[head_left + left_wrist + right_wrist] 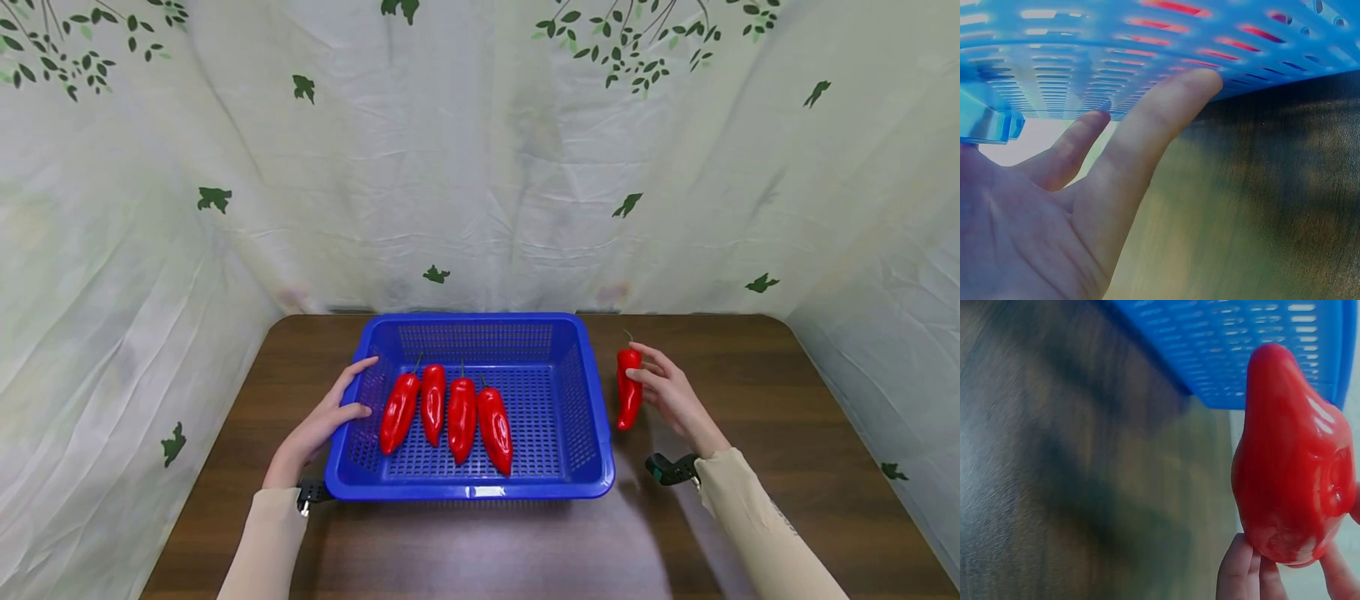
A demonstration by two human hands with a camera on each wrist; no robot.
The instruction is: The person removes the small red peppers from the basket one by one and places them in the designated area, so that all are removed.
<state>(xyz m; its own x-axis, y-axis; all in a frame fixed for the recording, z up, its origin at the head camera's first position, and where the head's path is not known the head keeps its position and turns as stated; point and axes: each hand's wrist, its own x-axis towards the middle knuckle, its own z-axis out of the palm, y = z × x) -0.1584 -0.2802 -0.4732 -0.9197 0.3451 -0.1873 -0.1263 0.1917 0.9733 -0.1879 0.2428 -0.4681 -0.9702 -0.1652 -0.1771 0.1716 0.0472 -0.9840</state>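
A blue plastic basket (487, 492) with slotted walls stands in the middle of the wooden table. Inside it, several glossy red chili peppers (462, 421) lie side by side, toward the left half. My left hand (318, 427) grips the basket's left rim, with thumb and a finger reaching over it. In the left wrist view, other fingers (1141, 134) lie along the outside of the slotted wall. To the right of the basket, my right hand (675, 398) pinches another red chili pepper (627, 396) (1294, 469) by its upper part, stem up and tip down.
The brown wooden table (757, 433) extends on both sides of the basket and in front of it. A pale curtain (480, 167) with green leaf prints hangs behind the table and along both sides.
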